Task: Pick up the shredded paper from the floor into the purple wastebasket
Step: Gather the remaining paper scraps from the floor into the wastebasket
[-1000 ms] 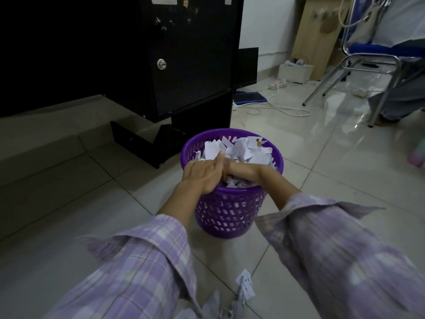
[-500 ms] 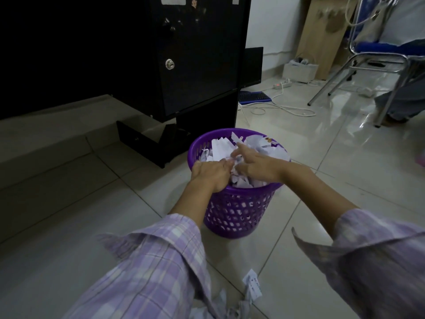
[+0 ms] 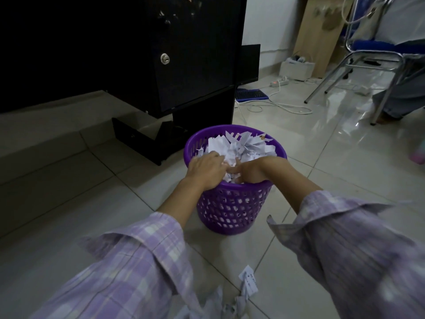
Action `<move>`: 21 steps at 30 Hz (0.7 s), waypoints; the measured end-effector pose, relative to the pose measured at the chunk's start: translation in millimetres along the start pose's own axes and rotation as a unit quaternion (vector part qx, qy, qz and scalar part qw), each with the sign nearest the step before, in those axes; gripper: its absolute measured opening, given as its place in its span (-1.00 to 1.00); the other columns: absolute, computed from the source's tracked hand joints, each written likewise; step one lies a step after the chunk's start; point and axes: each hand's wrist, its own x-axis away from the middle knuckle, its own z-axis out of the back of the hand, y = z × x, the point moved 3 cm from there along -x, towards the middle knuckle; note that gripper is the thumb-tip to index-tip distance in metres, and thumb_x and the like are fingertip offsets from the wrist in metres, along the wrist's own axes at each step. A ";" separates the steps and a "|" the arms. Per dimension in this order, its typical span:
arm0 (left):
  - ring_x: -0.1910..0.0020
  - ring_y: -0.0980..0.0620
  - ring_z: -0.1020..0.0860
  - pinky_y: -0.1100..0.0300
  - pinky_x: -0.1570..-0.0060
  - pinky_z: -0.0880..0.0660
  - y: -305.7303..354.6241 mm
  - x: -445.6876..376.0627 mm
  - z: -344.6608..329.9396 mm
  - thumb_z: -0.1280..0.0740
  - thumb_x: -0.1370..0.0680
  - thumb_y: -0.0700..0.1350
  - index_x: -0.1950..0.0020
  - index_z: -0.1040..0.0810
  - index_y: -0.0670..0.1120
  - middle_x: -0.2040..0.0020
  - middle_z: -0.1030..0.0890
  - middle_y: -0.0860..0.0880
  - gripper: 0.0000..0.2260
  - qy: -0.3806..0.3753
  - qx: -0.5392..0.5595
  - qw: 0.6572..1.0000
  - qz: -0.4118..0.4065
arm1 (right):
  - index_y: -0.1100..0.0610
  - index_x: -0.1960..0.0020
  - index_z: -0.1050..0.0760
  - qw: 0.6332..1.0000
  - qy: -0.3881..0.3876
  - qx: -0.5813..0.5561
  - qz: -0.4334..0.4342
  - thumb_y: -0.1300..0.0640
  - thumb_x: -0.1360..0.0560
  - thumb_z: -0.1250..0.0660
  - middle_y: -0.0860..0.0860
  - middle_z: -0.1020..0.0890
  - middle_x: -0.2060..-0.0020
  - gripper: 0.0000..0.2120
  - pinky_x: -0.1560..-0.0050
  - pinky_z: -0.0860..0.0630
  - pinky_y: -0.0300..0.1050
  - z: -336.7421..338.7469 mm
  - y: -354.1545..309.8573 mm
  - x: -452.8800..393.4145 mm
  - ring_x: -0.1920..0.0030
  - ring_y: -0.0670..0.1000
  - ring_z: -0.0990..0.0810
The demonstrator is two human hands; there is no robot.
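Note:
The purple wastebasket (image 3: 232,210) stands on the tiled floor in the middle of the view, heaped with white shredded paper (image 3: 243,148). My left hand (image 3: 205,170) lies palm down over the near rim, pressing on the paper. My right hand (image 3: 251,171) is beside it, its fingers curled down into the shreds; whether it grips any is hidden. More shredded paper (image 3: 247,283) lies loose on the floor between my plaid sleeves at the bottom edge.
A black cabinet (image 3: 195,56) with a low open drawer (image 3: 138,141) stands just behind the basket. To the right are a white cable (image 3: 282,107), a power strip (image 3: 279,82), a blue keyboard (image 3: 251,95) and a metal-legged chair (image 3: 377,63) with a seated person.
My right hand has dropped from on top of the heap back to the near rim and dug into the paper. The left hand stayed pressing down at the rim.

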 end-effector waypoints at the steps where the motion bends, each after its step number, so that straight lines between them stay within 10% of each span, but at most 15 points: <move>1: -0.31 -0.07 -0.42 0.00 -0.28 -0.28 0.4 0.3 1.1 -0.06 -0.65 0.00 -0.37 -0.43 -0.11 -0.37 -0.43 -0.04 -0.63 0.008 0.013 1.000 -0.006 | -0.12 -0.56 0.07 1.000 -0.004 0.005 -0.013 -0.01 -0.66 -0.03 0.03 -0.02 -0.56 -0.48 -0.44 -0.19 0.10 0.0 0.9 -3.1 -0.53 0.15 -0.08; 6: -0.22 -0.10 -0.48 0.01 -0.20 -0.29 -4.0 -10.3 -5.0 -0.08 -0.63 0.06 -0.15 -0.61 -0.02 -0.20 -0.59 -0.04 -0.65 -0.072 -0.041 0.997 -0.004 | 0.00 -0.53 -0.16 0.998 -0.006 0.041 -0.052 -0.05 -0.62 -0.02 0.08 -0.24 -0.50 -0.51 -0.39 -0.32 0.17 -4.5 -1.2 -23.4 -0.46 0.18 -0.27; 11: -0.43 -0.09 -0.28 -0.14 -0.45 0.10 -0.5 -13.9 -5.7 -0.08 -0.63 0.05 -0.19 -0.60 0.07 -0.32 -0.50 -0.06 -0.67 -0.106 -0.070 0.992 -0.011 | -0.11 -0.55 -0.09 1.000 0.000 -0.001 -0.016 0.02 -0.64 -0.06 0.05 -0.22 -0.51 -0.52 -0.41 -0.29 0.10 -4.2 -3.1 -13.5 -0.47 0.16 -0.24; 21: -0.36 -0.12 -0.36 -0.15 -0.47 0.05 5.0 -8.3 11.6 -0.18 -0.60 -0.04 -0.26 -0.46 -0.13 -0.25 -0.51 -0.13 -0.71 -0.019 -0.077 0.997 -0.003 | 0.04 -0.34 -0.40 0.957 0.258 -0.134 -0.008 0.04 -0.52 -0.33 0.07 -0.51 -0.27 -0.59 -0.19 -0.48 0.03 6.7 4.8 8.1 -0.21 0.12 -0.50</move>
